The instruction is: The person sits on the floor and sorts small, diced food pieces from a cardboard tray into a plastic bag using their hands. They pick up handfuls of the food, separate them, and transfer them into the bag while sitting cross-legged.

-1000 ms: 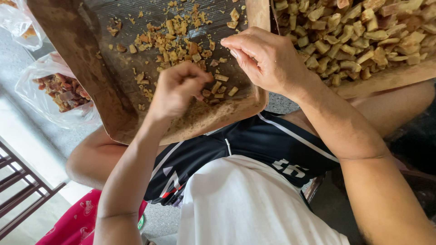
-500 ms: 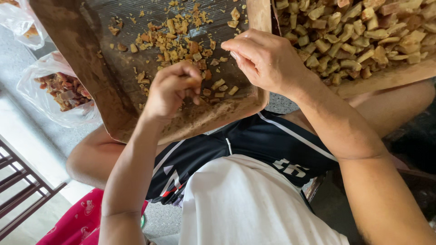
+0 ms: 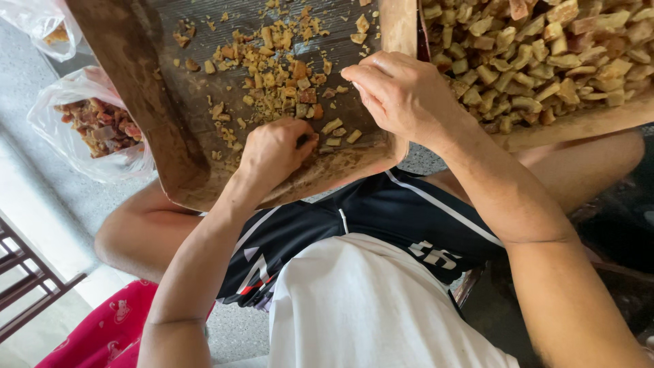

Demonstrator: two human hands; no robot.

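Your left hand (image 3: 276,151) was pinched shut on small tan chunks (image 3: 283,82) scattered just beyond its grip in the wooden tray (image 3: 143,102); your right hand (image 3: 402,95) curled closed beside it. The chunks looked light, dry and crumbly, best pinched gently.

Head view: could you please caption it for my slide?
Left hand and right hand pick over tan chopped pieces on a wooden tray.

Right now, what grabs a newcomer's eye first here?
The two bare hands over a wooden tray on the lap: the left hand curled among scattered tan chopped pieces, the right hand at the tray's right wall. To the right, a second tray is heaped with pale chunks; a plastic bag of reddish scraps lies left.
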